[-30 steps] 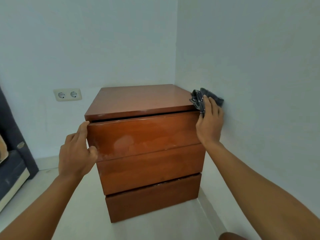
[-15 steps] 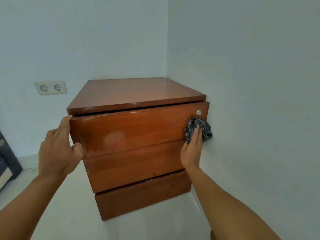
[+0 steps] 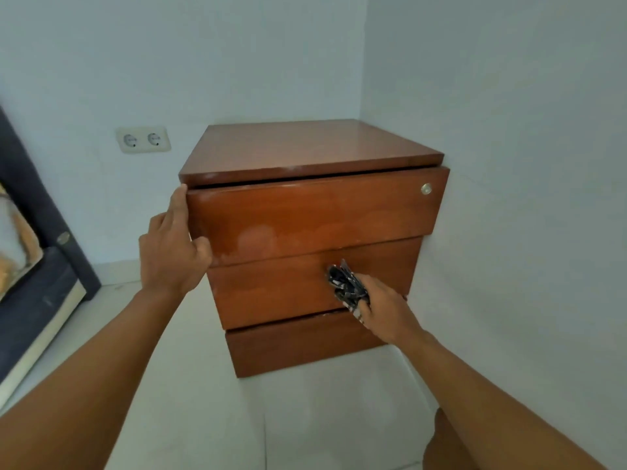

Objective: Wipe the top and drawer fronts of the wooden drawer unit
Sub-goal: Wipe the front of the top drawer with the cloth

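Gripping a crumpled dark grey cloth (image 3: 346, 283) in the right hand (image 3: 383, 310), fingers curled round the wad, and pressing it against the smooth middle drawer front (image 3: 271, 290), towards its right end and just above its lower edge; bunched that way, probably, to make a firm pad for rubbing. Clasping with the left hand (image 3: 169, 249) the left edge of the glossy top drawer front (image 3: 322, 212), fingers up along the side and thumb hooked onto the face near the lower left corner; judged a brace, to keep the drawer and the whole piece from shifting under the push. Further out, a reddish-brown varnished wooden drawer unit (image 3: 305, 154), boxy, with a flat slab top slightly overhanging a dark gap and three handle-less fronts stacked below, the plain bottom drawer front (image 3: 298, 347) untouched by either hand. Pale cloudy patches across the lower half of the top front, dull against the shine elsewhere. A small round brass-coloured lock (image 3: 426, 188) at that front's upper right corner. Set in a room corner on a pale tiled floor (image 3: 305, 418), right side close to the white wall (image 3: 509, 164). On the back wall, left of the unit, a cream double socket (image 3: 143, 140).
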Demonstrator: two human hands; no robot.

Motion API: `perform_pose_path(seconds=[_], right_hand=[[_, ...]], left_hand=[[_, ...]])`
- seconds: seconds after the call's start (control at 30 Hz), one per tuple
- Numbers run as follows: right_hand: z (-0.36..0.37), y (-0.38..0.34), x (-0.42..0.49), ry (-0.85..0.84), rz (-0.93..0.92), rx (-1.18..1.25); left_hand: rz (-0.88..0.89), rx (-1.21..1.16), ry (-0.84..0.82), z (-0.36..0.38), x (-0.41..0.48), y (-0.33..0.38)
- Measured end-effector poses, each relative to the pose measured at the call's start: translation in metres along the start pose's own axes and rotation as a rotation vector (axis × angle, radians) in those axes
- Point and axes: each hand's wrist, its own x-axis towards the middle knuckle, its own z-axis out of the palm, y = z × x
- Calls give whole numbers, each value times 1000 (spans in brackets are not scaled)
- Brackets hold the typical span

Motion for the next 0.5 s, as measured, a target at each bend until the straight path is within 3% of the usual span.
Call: perform_pose_path(seconds=[0.07,0.2,0.37,0.5], right_hand=[[-1,-14,3,-73,-90,-97],[-7,-35,18,-42,-245,-193],[-31,-51,45,236,-445,-463],[-55,-53,68,348,-474,-429]], left_hand=[[3,7,-15,1,-1,-2],[-16,26,18,5,-2,-7],[-67,9,66,8,6,-6],[23,121,71,8,19,-4]])
